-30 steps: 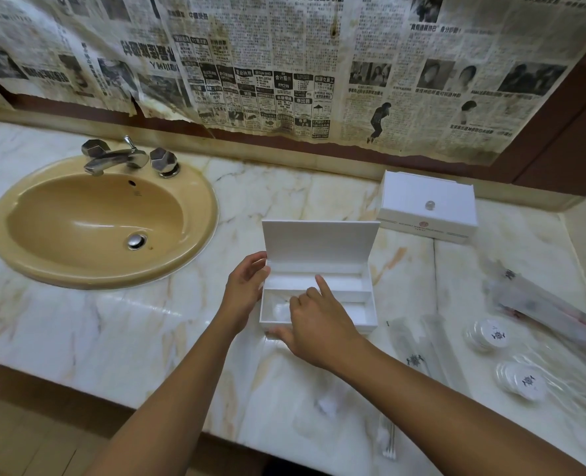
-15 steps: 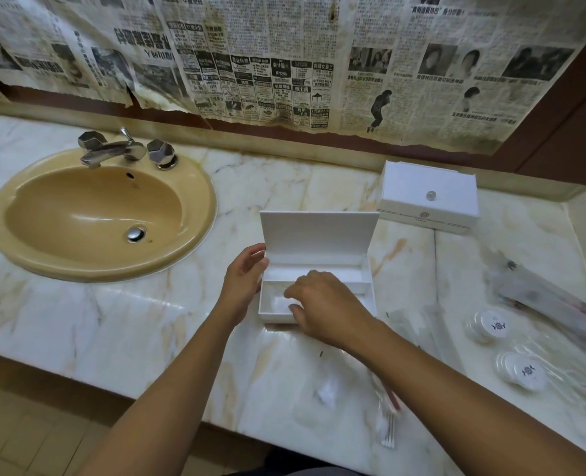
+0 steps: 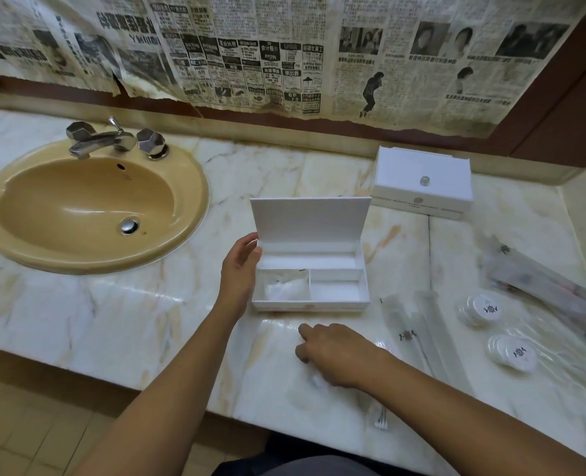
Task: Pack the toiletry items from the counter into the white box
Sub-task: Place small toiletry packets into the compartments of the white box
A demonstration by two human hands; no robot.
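The white box (image 3: 332, 305) stands open in the middle of the marble counter, its lid upright. A crumpled clear packet (image 3: 284, 288) lies in its front left compartment; the front right and back compartments look bare. My left hand (image 3: 241, 266) rests against the box's left wall with relaxed fingers. In front of the box, my right hand (image 3: 336, 355) hovers low over a clear packet with a white item (image 3: 315, 381). Its fingers curl downward and the tips are hidden. Cotton swabs (image 3: 380, 419) lie near the counter's front edge.
Long clear sleeves (image 3: 418, 334), two round white packs (image 3: 483, 309) and more long packets (image 3: 538, 286) lie to the right. A closed white box (image 3: 422, 183) sits at the back. The yellow sink (image 3: 195, 187) with its tap (image 3: 102, 139) is at the left.
My right hand has pulled out of the box's front left compartment, leaving a packet there, and come back toward me over another packet. My left hand stays at the box's side.
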